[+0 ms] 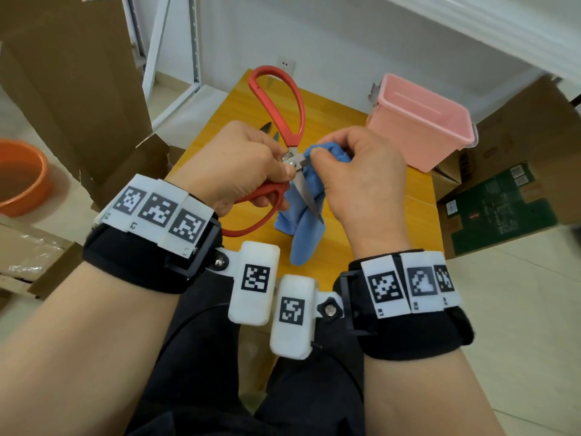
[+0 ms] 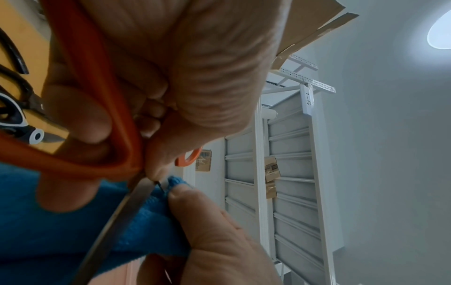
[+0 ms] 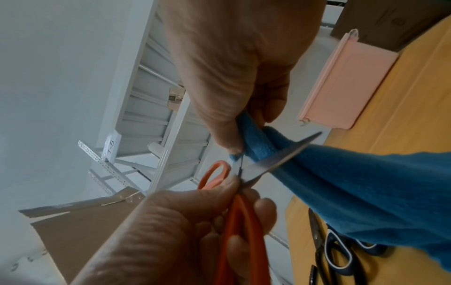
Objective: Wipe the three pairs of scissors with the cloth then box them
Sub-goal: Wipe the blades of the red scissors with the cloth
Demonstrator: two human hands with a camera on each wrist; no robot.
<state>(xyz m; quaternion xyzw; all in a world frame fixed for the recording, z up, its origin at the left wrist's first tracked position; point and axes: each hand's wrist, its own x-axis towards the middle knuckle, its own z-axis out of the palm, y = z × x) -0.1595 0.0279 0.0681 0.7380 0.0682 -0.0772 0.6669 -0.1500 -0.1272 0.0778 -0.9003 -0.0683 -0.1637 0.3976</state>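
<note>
Left hand [image 1: 242,162] grips the red-handled scissors [image 1: 276,99] at frame centre above the tabletop [image 1: 421,212]; right hand [image 1: 358,171] pinches a blue cloth [image 1: 301,234] against the blades. Pink box [image 1: 421,121] sits upper right. Two darker pairs, apparently scissors [image 3: 339,254], lie beneath.

Red-handled scissors [image 1: 276,121] held open against bunched blue cloth [image 1: 301,215].

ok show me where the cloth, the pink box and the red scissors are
blue cloth [image 1: 303,237], head view, on its hanging lower fold
pink box [image 1: 408,143], head view, on its near side wall
red scissors [image 1: 290,99], head view, on the far handle loop
</note>
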